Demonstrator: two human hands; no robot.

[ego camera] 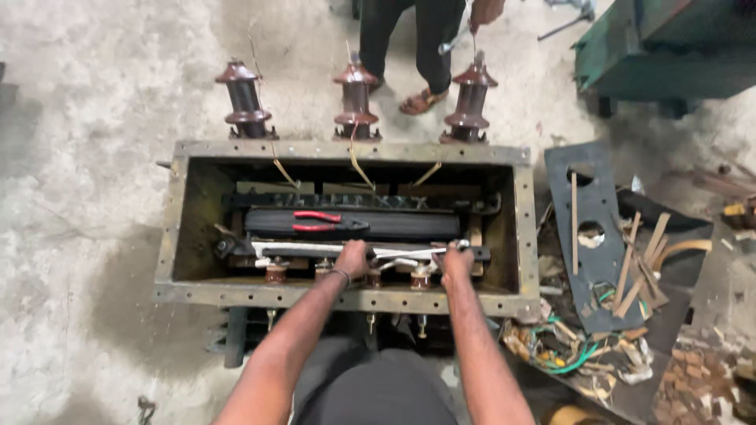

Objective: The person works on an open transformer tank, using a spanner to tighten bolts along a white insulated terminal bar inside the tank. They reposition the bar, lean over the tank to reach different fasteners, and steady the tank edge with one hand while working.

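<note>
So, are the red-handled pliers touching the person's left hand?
Apart. The head view shows the red-handled pliers lying on the dark core top, with a clear gap to the left hand nearer the camera.

3 brown ribbed insulators [356, 98] stand along the far rim of the tank. Red-handled pliers [319, 222] lie on the dark core inside. A grey plate with 2 holes [592, 260] lies right of the tank, wooden strips [639, 271] across it, tangled wires [571, 354] nearby. A co-worker's sandalled foot [424, 101] rests on the concrete floor [87, 197].

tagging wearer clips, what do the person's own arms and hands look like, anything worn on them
Both forearms are bare, with no sleeves in view and no gloves. The left hand has a thin dark band around its wrist. The right hand shows nothing worn, no watch or ring visible.
</note>
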